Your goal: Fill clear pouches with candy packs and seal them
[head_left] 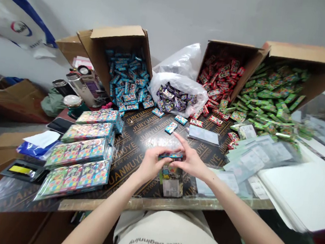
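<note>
Near the table's front edge, my left hand (153, 163) and my right hand (189, 158) meet over a small blue packet (175, 155), their fingers closed on its two sides. Below them lies a clear sleeve (172, 184) with a pale label and green and dark contents; its upper part is partly hidden by my hands. Just beyond my right fingertips sits a loose blue packet (171, 127), with another blue packet (181, 120) behind it. A red packet (196, 122) is to their right.
Cartons hold blue packets (130, 79), red packets (222, 76) and green packets (274, 95). A plastic bag (197, 96) holds purple ones. Stacks of filled sleeves (78, 175) stand left, beside a phone (59, 124) and bottles (76, 102). Clear sleeves (252, 157) and white sheets (304, 193) lie right.
</note>
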### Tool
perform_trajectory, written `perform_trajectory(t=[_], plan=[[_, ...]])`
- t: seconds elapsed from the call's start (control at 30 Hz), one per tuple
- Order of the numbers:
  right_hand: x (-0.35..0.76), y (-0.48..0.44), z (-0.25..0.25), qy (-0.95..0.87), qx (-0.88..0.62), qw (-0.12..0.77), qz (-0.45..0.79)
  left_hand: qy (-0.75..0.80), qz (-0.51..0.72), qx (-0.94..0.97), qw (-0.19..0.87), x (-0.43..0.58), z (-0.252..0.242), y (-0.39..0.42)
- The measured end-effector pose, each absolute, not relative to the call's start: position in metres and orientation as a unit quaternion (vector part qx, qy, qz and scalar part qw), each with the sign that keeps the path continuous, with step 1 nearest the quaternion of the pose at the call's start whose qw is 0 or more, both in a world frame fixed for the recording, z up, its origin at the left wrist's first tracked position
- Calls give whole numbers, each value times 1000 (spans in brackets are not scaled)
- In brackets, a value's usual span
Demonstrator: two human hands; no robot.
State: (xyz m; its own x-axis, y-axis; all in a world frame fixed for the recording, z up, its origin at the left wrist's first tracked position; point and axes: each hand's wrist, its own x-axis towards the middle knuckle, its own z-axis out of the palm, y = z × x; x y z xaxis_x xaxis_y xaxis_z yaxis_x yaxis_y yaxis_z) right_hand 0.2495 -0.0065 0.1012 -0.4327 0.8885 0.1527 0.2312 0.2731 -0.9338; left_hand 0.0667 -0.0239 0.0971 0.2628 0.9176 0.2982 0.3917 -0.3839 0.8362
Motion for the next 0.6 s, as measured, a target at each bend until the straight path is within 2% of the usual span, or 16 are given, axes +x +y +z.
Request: perform_trajectory(t=[0.13,0.3,0.6], plan=[[249,-4,95,-643,-399,434,489,504,425,642,391,65,87,-23],[250,-6,92,-606,-411,467,497,506,415,587,476,60,93,-24],[266,-12,93,-627,-422,460,466,496,389,643,436,71,104,-26]])
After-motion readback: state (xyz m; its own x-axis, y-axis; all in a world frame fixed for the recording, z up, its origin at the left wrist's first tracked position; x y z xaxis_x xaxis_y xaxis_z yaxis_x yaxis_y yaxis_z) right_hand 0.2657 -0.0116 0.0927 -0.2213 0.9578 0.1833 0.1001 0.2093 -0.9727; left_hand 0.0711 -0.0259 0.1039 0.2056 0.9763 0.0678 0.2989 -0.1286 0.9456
